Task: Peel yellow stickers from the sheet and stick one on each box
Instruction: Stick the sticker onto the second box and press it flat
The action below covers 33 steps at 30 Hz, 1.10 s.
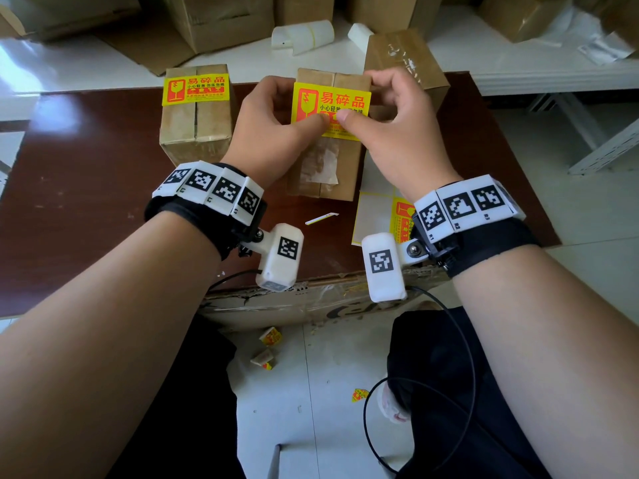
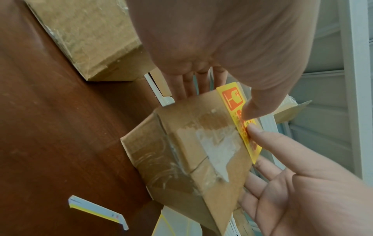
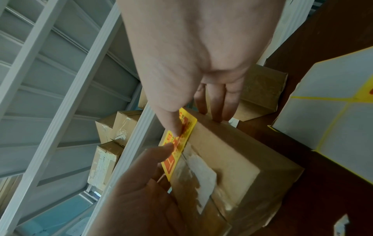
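A yellow sticker (image 1: pixel 332 105) with red print lies across the top of the middle cardboard box (image 1: pixel 321 167). Both thumbs press on its near edge, side by side. My left hand (image 1: pixel 273 115) and my right hand (image 1: pixel 387 115) clasp the box, fingers hooked over its far edge. In the left wrist view the sticker (image 2: pixel 236 102) sits at the far end of the box (image 2: pixel 191 151). The right wrist view shows the sticker (image 3: pixel 181 138) under both thumbs. The left box (image 1: pixel 195 133) carries a sticker (image 1: pixel 196 88). The sticker sheet (image 1: pixel 377 209) lies partly under my right wrist.
A third taped box (image 1: pixel 404 63) stands behind my right hand. A torn backing strip (image 1: pixel 321 217) lies on the brown table (image 1: pixel 86 202). More cartons and white rolls sit on the floor beyond. Crumpled sticker scraps lie on the floor by my knees.
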{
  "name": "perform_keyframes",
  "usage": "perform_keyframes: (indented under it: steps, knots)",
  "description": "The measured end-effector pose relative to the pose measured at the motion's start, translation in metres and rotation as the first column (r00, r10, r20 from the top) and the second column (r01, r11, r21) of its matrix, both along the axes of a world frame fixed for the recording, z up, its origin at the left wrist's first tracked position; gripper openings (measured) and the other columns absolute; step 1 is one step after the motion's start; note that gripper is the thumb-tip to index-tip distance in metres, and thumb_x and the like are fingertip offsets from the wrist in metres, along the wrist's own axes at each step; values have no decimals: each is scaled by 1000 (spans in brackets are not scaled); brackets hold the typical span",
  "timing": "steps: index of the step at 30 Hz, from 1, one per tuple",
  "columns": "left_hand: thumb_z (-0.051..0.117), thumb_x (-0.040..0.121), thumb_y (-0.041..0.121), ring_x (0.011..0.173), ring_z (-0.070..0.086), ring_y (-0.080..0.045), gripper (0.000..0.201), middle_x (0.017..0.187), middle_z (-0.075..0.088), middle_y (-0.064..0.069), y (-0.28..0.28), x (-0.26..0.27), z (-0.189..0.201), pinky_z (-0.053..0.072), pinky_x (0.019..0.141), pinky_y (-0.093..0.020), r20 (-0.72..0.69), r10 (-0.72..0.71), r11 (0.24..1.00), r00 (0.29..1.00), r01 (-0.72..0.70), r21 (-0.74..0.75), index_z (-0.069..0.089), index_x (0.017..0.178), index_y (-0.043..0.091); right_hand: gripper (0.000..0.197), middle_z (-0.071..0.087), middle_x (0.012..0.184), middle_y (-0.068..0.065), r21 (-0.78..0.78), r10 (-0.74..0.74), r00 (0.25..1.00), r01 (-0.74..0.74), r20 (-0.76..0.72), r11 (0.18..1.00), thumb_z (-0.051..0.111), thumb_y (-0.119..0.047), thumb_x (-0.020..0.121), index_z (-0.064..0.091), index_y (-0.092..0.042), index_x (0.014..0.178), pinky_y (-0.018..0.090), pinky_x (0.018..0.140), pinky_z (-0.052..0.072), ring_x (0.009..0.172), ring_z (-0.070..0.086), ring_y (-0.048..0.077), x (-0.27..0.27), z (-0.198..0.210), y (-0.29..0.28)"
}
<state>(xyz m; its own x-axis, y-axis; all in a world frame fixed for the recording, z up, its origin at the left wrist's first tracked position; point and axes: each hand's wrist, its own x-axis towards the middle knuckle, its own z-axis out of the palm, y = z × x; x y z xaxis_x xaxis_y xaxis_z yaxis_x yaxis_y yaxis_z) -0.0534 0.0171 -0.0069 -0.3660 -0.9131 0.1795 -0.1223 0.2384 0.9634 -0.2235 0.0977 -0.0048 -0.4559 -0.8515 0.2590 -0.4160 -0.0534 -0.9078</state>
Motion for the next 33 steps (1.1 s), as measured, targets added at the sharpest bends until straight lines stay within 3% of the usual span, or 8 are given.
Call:
perform_keyframes:
  steps: [3,9,12,15,20,23,27,33]
  knots:
    - [89,83,26,98,77,-7,53,112,78,2,-2,1,-2,63,87,-29,30,1,1000,1000,-1,-6,63,125,11,46,77,119,-4,7,36,999,-36,7,999,86,-18,88,65,-19,129,30,103,61,113,73,3,-1,1,1]
    - [90,83,25,110,74,-10,62,122,75,0,-9,6,-6,62,99,-37,85,-53,999,995,53,-2,60,136,13,58,74,126,-6,63,95,995,-96,18,993,82,-7,85,60,-24,137,36,105,62,118,73,4,-3,3,3]
    - [88,85,19,109,74,-10,59,121,75,-1,-10,7,-7,62,98,-36,83,-72,997,994,72,11,61,137,13,57,74,124,-7,83,83,996,-85,33,993,82,-11,87,61,-22,139,38,107,61,117,72,2,-2,4,3]
    - [85,83,13,110,75,-15,56,120,76,-4,-9,7,-6,63,96,-37,32,-97,995,995,96,31,63,134,10,51,74,119,-13,77,-3,1000,1,29,997,86,-29,91,62,-22,135,29,106,58,111,69,-7,0,6,3]
    - [75,85,3,112,75,-24,43,119,77,-11,-4,3,-3,62,96,-39,-61,-118,990,991,123,75,66,126,8,54,75,117,-11,68,-60,998,61,-17,996,88,-34,92,59,-20,137,22,98,58,108,71,-4,-2,4,4]
    - [77,92,23,101,75,-14,31,110,77,-6,-3,1,-2,60,88,-30,-94,-51,995,994,59,79,68,117,7,65,75,126,-6,53,-27,1000,27,4,998,91,-31,88,58,-20,142,35,104,62,115,73,4,-3,-1,-1]
    - [83,92,43,81,70,3,40,93,73,5,0,-4,-2,52,74,-15,-100,73,996,992,-67,62,65,107,10,91,72,140,-7,92,76,997,-75,-8,993,90,-47,73,53,-28,153,47,111,59,132,69,12,1,-3,-4]
    - [95,72,53,100,77,-15,66,109,78,-3,0,-3,-5,64,86,-32,-58,123,992,991,-121,35,63,113,13,94,68,146,-7,111,102,995,-102,0,989,87,-38,76,49,-23,161,44,112,59,135,67,11,3,-2,-5]
